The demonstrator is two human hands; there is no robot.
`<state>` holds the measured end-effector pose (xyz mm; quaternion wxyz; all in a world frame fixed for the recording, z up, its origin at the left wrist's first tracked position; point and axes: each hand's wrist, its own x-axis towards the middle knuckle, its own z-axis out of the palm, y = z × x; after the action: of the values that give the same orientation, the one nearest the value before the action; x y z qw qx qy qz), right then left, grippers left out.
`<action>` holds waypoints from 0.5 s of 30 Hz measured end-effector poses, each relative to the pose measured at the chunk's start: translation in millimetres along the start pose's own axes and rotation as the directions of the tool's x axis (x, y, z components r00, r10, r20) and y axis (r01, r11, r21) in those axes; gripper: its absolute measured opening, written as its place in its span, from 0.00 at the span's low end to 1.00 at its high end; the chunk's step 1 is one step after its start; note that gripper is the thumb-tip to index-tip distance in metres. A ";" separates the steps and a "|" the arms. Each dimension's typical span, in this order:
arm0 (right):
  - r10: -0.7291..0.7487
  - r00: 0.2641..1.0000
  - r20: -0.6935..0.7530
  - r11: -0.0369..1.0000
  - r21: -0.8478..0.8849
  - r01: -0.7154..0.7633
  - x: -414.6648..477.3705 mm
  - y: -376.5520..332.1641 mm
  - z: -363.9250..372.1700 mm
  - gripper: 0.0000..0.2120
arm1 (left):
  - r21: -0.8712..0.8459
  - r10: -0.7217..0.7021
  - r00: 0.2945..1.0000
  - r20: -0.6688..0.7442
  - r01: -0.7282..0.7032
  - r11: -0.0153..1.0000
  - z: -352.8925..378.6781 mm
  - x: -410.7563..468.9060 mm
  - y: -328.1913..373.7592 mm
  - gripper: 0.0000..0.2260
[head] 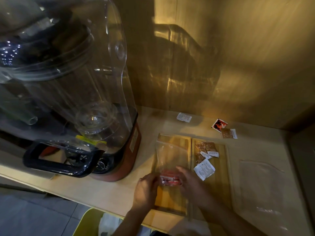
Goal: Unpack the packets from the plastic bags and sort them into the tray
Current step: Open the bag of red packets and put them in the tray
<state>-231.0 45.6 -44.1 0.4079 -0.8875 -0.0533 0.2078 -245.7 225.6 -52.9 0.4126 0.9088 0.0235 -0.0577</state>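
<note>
Gripping a clear plastic bag (171, 155) from both sides, I hold its lower end over the left compartment of the wooden tray (225, 169). Red packets (170, 180) sit bunched at the bottom of the bag, between my two hands. My left hand (144, 191) has its fingers curled shut against the bag's left edge, and my right hand (190, 184) has its fingers closed over the bag's right side, partly covering the red packets. The bag's zip end points away from me and lies across the far part of the left compartment. In the right compartment lie several brown packets (207, 149) in a loose overlapping pile, with a white packet (204, 169) just in front of them. Outside the tray, on the pale countertop (102, 189), a second white packet (184, 117) lies near the back wall, and a red-and-black packet (219, 125) lies touching another brown packet (228, 133) beyond the tray's far right corner. An empty clear bag (262, 181) lies flat on the counter to the right of the tray. A large blender (68, 92) with a clear cover and dark handle stands to the left, well apart from the tray. Image detail at my fingertips is blurred.
</note>
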 end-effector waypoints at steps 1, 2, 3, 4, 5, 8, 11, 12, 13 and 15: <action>0.026 0.999 -0.036 0.995 0.093 -0.022 -0.8 -1.4 -5.9 0.27 | -0.075 -0.048 0.999 -0.016 0.047 0.996 -3.8 2.3 5.9 0.08; 0.061 0.996 -0.066 0.982 0.182 -0.048 -1.7 -3.6 -11.6 0.26 | -0.161 -0.100 0.995 -0.014 0.097 0.982 -7.7 5.2 11.7 0.06; 0.093 0.991 -0.096 0.966 0.251 -0.066 -1.7 -6.1 -16.6 0.25 | -0.253 -0.146 0.989 -0.009 0.139 0.958 -11.9 8.4 17.3 0.04; 0.118 0.984 -0.133 0.954 0.292 -0.075 -1.5 -8.3 -20.9 0.24 | -0.325 -0.180 0.984 -0.005 0.169 0.930 -15.8 11.1 22.3 0.04; 0.133 0.978 -0.163 0.948 0.309 -0.077 -1.3 -11.6 -24.8 0.22 | -0.370 -0.199 0.980 -0.011 0.181 0.911 -20.0 13.9 27.9 0.04; 0.108 0.971 -0.214 0.952 0.304 -0.039 0.7 -23.7 -33.5 0.12 | -0.450 -0.239 0.971 -0.024 0.203 0.870 -28.6 19.6 41.6 0.05; 0.086 0.971 -0.223 0.956 0.291 -0.018 0.7 -34.7 -39.5 0.08 | -0.521 -0.304 0.952 0.016 0.267 0.810 -31.3 22.1 49.8 0.05; 0.088 0.969 -0.231 0.957 0.291 -0.017 0.8 -37.4 -41.2 0.07 | -0.532 -0.323 0.946 0.029 0.288 0.796 -31.8 22.6 51.4 0.05; 0.090 0.967 -0.239 0.956 0.294 -0.016 0.8 -39.5 -42.7 0.08 | -0.537 -0.335 0.941 0.039 0.302 0.787 -32.6 22.8 52.9 0.05; 0.103 0.962 -0.253 0.952 0.304 -0.022 1.7 -41.3 -44.7 0.13 | -0.539 -0.341 0.939 0.042 0.308 0.784 -35.5 22.8 56.8 0.05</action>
<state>-208.0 42.0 12.1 0.5337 -0.8367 0.0622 0.1057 -214.9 214.8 10.0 0.6338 0.7397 0.2064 -0.0924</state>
